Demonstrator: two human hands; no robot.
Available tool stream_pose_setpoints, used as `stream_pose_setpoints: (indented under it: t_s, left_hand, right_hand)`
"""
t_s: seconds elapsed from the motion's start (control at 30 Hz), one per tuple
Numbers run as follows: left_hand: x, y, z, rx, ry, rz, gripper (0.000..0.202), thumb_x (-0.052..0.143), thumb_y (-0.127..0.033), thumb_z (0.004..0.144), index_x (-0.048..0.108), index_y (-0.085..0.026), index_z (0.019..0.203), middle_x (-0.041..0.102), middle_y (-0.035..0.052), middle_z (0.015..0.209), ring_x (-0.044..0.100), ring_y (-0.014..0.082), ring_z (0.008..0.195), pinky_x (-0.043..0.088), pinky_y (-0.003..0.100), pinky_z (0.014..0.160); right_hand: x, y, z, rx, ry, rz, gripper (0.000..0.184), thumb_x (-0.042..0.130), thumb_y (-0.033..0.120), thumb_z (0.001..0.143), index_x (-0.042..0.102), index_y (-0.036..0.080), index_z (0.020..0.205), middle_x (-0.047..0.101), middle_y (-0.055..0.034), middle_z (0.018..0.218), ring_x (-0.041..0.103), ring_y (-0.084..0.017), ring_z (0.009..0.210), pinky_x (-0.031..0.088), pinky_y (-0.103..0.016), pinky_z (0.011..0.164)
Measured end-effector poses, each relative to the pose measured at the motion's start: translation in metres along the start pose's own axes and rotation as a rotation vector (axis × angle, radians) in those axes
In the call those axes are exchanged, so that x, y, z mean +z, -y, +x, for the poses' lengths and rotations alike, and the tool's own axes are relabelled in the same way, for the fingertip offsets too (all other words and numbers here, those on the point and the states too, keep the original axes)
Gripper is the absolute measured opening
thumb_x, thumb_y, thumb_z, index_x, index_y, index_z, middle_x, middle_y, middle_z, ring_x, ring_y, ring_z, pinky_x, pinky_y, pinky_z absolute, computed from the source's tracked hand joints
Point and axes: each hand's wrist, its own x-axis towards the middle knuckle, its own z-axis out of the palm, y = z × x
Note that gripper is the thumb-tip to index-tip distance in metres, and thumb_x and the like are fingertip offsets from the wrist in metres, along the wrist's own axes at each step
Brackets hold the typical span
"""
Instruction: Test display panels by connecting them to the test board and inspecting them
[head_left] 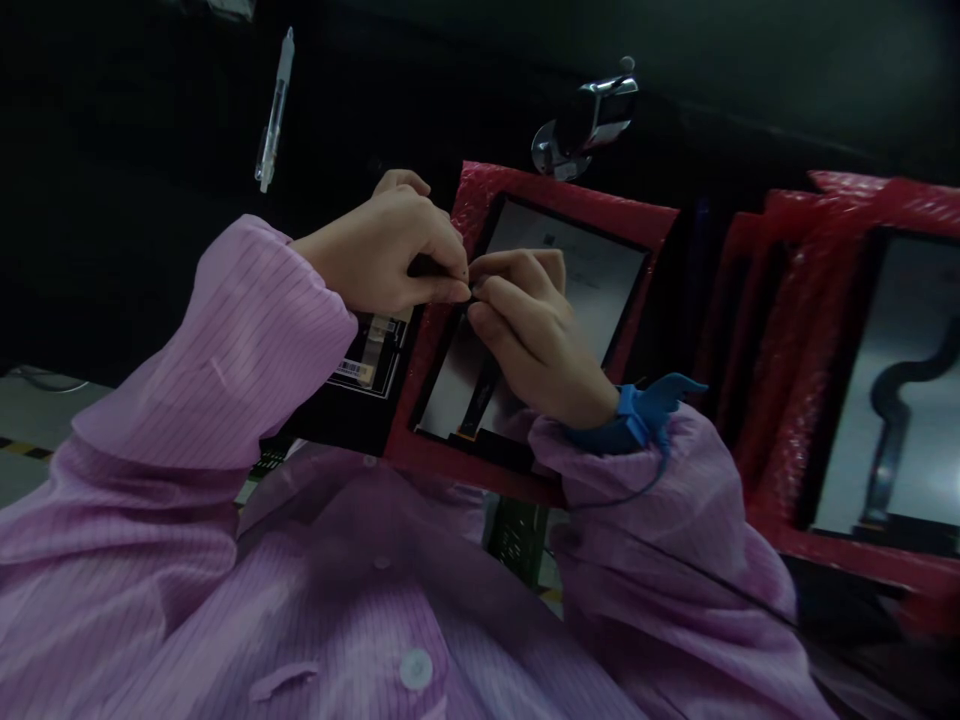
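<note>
My left hand (397,245) and my right hand (536,330) meet fingertip to fingertip, thumb and forefinger pinched on each. Whatever sits between the fingertips is too small and dark to make out. Beneath them lies a flat display panel (600,275) with a pale grey back and black border, on a sheet of red bubble wrap (480,480). A dark flex cable (480,398) runs up from the panel's near edge, partly hidden by my right hand. Below my left wrist, a black part with a barcode label (352,368) shows beside the wrap.
A clear pen (275,110) lies at the upper left. A shiny chrome object (589,120) stands behind the panel. More red bubble wrap (787,400) and another panel (911,400) are at right. A blue wrist strap (634,415) with a cord circles my right wrist.
</note>
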Motion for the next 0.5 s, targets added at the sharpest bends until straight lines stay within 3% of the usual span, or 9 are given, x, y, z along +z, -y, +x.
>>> stream_pose_setpoints:
  t_s: [0.33,0.5]
  left_hand:
    - [-0.0005,-0.0037,0.0006,-0.021,0.007,0.004,0.020,0.068,-0.033,0.092,0.073,-0.022,0.075,0.072,-0.0033,0.072,0.063,0.0125,0.071,0.027,0.052,0.124]
    - [0.0008,-0.0071,0.0017,-0.066,-0.025,0.028,0.022,0.068,-0.033,0.088,0.069,-0.022,0.070,0.070,-0.0023,0.071,0.065,0.0168,0.076,0.027,0.054,0.124]
  right_hand:
    - [0.0023,0.0022,0.0002,0.008,0.016,0.032,0.033,0.039,0.045,0.108,0.058,0.022,0.095,0.060,-0.0107,0.122,0.049,-0.027,0.117,0.039,-0.058,0.113]
    - [0.0020,0.0049,0.0006,0.035,0.007,0.017,0.041,0.035,0.053,0.108,0.059,0.023,0.093,0.061,-0.0105,0.122,0.050,-0.028,0.118,0.039,-0.057,0.113]
